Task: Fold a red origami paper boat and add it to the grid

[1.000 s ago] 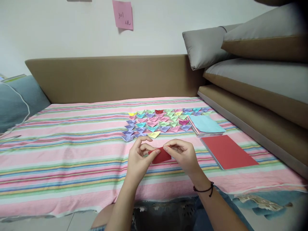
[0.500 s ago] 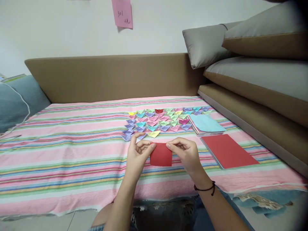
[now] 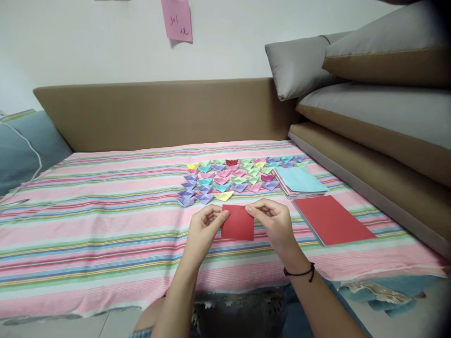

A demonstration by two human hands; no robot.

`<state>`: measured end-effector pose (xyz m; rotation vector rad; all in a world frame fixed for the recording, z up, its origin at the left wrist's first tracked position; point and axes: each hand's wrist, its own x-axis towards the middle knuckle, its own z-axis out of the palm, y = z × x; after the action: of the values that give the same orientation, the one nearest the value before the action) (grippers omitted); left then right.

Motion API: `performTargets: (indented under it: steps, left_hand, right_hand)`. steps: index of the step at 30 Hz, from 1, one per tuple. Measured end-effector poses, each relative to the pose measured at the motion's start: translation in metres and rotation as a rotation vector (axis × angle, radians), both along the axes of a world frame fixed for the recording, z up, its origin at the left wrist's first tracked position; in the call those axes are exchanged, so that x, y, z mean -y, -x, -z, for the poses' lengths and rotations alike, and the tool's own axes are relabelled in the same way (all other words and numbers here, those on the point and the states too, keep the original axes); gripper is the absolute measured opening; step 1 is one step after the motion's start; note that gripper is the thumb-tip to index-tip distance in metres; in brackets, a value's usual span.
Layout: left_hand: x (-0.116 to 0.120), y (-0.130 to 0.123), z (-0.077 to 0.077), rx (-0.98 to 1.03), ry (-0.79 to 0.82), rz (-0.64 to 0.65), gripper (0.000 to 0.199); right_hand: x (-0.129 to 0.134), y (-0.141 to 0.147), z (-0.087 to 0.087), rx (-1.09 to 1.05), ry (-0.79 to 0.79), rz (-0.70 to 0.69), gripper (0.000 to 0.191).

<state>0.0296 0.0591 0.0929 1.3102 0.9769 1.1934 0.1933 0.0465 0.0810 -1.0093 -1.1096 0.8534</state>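
Observation:
A small red paper square (image 3: pixel 237 224) is held up above the striped cloth, its face toward me. My left hand (image 3: pixel 204 228) pinches its upper left edge between thumb and curled fingers. At the upper right corner, my right hand (image 3: pixel 274 224) grips it the same way; a dark cord bracelet circles that wrist. Just beyond the hands, several folded paper boats (image 3: pixel 221 180) in purple, pink, green, blue and yellow lie in rows. The fingers behind the paper are partly hidden.
Right of the boats lies a stack of paper with a light blue sheet (image 3: pixel 303 180) on top. Nearer me is a stack topped by a red sheet (image 3: pixel 334 220). Grey and brown cushions (image 3: pixel 380 112) rise along the right. A brown backrest (image 3: pixel 169 115) stands behind the striped cloth (image 3: pixel 88 225).
My left fingers, one of them raised earlier, have curled in against the paper. The red square and both hands have shifted slightly up and right. The view has moved a little.

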Motion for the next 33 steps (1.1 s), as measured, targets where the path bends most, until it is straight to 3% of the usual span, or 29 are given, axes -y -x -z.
performTargets:
  steps: [3,7,13,20,25,33]
  left_hand:
    - [-0.0008,0.0014,0.0012,-0.051,0.009,0.058,0.026]
    - [-0.0023,0.0029,0.0016,-0.081,-0.048,0.005,0.026]
    - [-0.0022,0.0033,0.0040,-0.104,0.061,0.144,0.024]
    - [-0.0022,0.0038,0.0044,-0.131,-0.058,0.048,0.017]
    - [-0.0041,0.0027,0.0063,-0.093,-0.162,0.077,0.047]
    - [-0.0063,0.0062,0.0067,0.017,-0.067,-0.034,0.026]
  right_hand:
    - [-0.0008,-0.0013,0.0008,-0.017,0.001,0.016,0.014]
    - [-0.0018,-0.0011,0.0021,-0.020,-0.001,0.013,0.013]
    - [-0.0038,-0.0054,0.0026,-0.120,-0.006,0.125,0.011]
    - [-0.0056,-0.0050,0.0045,-0.210,0.062,0.083,0.015]
    - [-0.0071,-0.0031,0.0062,-0.358,0.153,0.069,0.020]
    - [-0.0047,-0.0008,0.0048,-0.377,0.172,-0.074,0.028]
